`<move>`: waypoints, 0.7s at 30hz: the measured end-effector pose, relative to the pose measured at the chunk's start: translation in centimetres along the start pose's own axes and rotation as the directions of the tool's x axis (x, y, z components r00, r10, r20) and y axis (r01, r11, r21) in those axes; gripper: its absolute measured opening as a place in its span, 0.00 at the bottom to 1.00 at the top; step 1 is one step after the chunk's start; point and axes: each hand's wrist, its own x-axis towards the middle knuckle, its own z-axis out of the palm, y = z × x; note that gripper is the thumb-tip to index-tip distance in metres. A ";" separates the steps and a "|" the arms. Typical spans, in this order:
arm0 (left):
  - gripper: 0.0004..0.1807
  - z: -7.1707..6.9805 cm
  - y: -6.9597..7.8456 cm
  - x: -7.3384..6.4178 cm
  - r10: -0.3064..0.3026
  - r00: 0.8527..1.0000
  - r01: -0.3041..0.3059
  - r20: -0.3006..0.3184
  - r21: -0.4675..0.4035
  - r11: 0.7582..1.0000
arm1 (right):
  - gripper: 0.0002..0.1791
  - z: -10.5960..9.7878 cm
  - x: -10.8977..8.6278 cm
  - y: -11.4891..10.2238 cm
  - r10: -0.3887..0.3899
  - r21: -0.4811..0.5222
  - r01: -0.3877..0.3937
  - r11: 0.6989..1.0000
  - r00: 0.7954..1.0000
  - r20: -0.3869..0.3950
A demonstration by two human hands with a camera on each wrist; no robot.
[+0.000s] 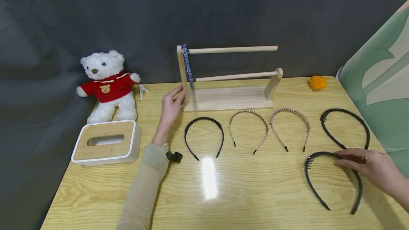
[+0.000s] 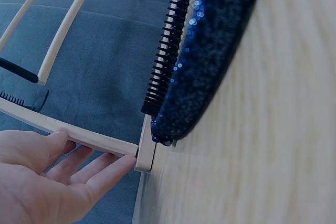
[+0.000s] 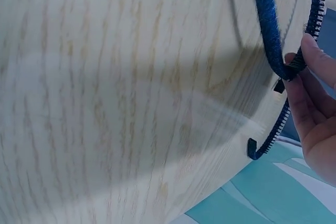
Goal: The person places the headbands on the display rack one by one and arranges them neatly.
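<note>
My left hand [image 1: 170,107] grips the left post of a pale wooden rack [image 1: 227,98], with thumb and fingers on opposite sides of it in the left wrist view. A blue glittery headband [image 1: 187,66] hangs at the post end of the upper rod. At the right, my right hand [image 1: 374,164] pinches a dark headband [image 1: 360,189] near the top of its curve; the right wrist view shows its blue sheen. Behind that hand lies another dark headband [image 1: 345,110], partly covered by the fingers.
Before the rack lie a black beaded headband [image 1: 204,118] and two pinkish beaded ones [image 1: 247,111]. A white teddy bear [image 1: 112,93] in a red top sits left, behind a tissue box [image 1: 136,143] with a wooden lid. An orange ball [image 1: 317,82] rests at the back right.
</note>
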 end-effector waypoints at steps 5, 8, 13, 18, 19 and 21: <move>0.23 0.0 0.0 0.0 -0.002 1.000 0.002 0.001 -0.001 1.000 | 0.14 -0.2 -0.2 0.0 0.006 0.018 -0.006 1.000 1.000 -0.006; 0.23 0.0 0.0 -0.1 0.000 1.000 0.000 -0.002 0.004 1.000 | 0.14 -0.3 -0.2 0.0 0.030 0.032 -0.030 0.999 1.000 -0.004; 0.22 0.0 -0.1 0.0 0.005 1.000 -0.005 -0.008 0.003 1.000 | 0.13 -0.6 -0.2 0.1 0.122 0.086 -0.126 0.988 0.992 0.040; 0.23 0.0 -0.2 0.1 0.000 1.000 0.000 -0.002 0.003 1.000 | 0.12 -0.9 -0.2 0.2 0.185 0.165 -0.197 0.966 0.979 0.086; 0.23 0.0 -0.2 0.1 0.000 1.000 0.000 0.000 0.005 1.000 | 0.12 -0.9 -0.1 0.2 0.186 0.175 -0.199 0.964 0.979 0.088; 0.23 0.0 -0.2 0.1 0.002 1.000 -0.002 0.000 0.008 1.000 | 0.12 -1.1 0.0 0.2 0.180 0.196 -0.192 0.962 0.981 0.076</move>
